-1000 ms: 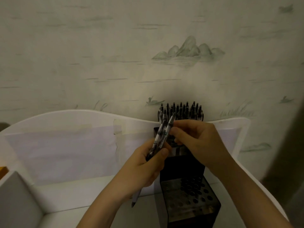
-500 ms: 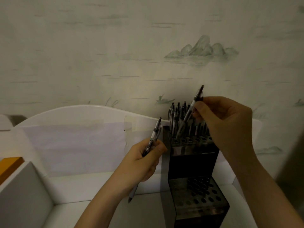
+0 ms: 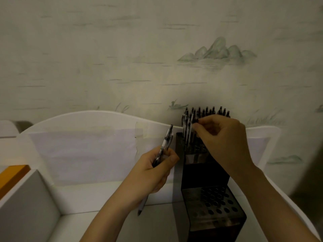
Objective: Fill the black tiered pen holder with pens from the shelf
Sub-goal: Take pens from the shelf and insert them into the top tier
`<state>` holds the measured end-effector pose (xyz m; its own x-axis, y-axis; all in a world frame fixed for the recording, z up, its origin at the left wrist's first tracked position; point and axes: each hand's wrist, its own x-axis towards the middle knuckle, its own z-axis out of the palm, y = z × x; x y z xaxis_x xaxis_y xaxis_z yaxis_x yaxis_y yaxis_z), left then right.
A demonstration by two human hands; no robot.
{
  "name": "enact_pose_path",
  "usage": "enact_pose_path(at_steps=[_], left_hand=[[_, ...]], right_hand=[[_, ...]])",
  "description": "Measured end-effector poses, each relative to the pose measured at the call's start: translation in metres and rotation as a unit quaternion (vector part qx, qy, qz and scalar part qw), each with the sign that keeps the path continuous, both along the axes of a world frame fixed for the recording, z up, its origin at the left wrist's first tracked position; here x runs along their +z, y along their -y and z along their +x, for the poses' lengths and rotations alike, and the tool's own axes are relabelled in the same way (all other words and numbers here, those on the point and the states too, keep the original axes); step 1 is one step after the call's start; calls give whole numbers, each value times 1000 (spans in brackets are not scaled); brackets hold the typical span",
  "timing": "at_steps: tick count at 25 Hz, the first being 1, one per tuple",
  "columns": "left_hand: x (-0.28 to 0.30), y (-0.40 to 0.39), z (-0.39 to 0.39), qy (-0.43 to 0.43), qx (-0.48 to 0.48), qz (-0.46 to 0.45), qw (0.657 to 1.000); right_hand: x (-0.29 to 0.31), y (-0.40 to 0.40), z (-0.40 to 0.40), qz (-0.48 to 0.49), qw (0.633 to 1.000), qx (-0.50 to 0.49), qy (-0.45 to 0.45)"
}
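Observation:
The black tiered pen holder (image 3: 204,173) stands on a white shelf at the right. Its top tier is packed with several upright black-capped pens (image 3: 209,111); the lowest tier (image 3: 214,206) shows open holes with no pens. My right hand (image 3: 222,137) is over the top tier and pinches the upper end of a pen (image 3: 189,130) that stands in the front left of that tier. My left hand (image 3: 153,172), just left of the holder, grips a clear pen (image 3: 166,142) whose tip sticks out below the fist.
The white shelf (image 3: 104,198) has a curved back panel (image 3: 87,117) with paper taped on it. A white divider (image 3: 22,198) rises at the left, with an orange object (image 3: 12,173) behind it. Patterned wallpaper fills the background.
My right hand took one pen from the left hand's bundle, lifted it above the top tier, then lowered it into that tier. The left hand stayed beside the holder.

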<state>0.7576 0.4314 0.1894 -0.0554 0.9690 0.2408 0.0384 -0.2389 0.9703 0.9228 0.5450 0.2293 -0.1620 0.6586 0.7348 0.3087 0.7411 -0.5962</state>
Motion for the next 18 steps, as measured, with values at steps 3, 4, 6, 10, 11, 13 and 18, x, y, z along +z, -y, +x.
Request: enact_pose_path(at_steps=[3,4,6,10,11,13,18], left_hand=[[1,2,1,-3,3,-6,1000],[1,2,1,-4,4,-8,1000],[2,3,3,-9,1,-13,1000],[3,5,6,-10,-17,-29,999],[3,6,7,-8,-24,-33,999],[3,6,9,-3,-37,-37,999],[3,3,16,-6,-55,-33,998]], right_hand=[[-8,0,0,-49,999,15,18],[-8,-1,1,-53,998,18,17],[-7,-2,3,-60,998,21,19],[-7,7,6,-31,999,-9,10],[-7,11,7,-3,1000,-15,-7],[-7,20,10,29,998,33,-46],[-9,34,2,-102,977,188,15]])
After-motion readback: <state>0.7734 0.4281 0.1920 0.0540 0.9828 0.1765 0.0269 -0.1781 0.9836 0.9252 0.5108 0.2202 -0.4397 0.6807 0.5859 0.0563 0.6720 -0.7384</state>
